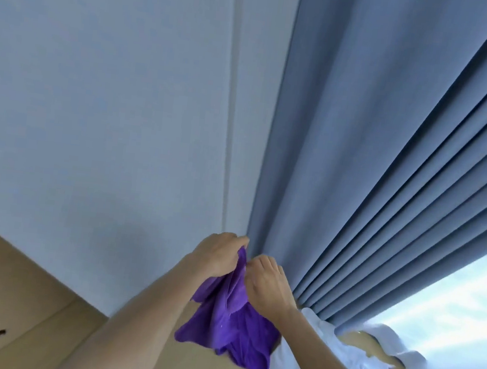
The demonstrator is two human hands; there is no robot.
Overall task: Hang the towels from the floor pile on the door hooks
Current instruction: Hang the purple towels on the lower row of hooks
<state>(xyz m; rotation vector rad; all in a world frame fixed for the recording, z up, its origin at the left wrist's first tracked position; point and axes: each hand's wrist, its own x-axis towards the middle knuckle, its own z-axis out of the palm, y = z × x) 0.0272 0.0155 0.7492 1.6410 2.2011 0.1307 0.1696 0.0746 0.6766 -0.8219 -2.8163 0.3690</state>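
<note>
Both hands, left hand (218, 252) and right hand (267, 284), pinch a purple towel (229, 328) lower centre. Blue curtain (389, 170) right; white fabric (324, 345) beneath.

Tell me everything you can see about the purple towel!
The soft purple cloth towel looks fuzzy, like microfibre, and is bunched into deep folds rather than spread flat. Its top edge is gathered and held up in the air, and the rest hangs down loose, with floppy corners at the bottom. The left hand and the right hand both grip the gathered top, close together. It hangs in front of the pale blue wall, beside the blue-grey pleated curtain.
</note>
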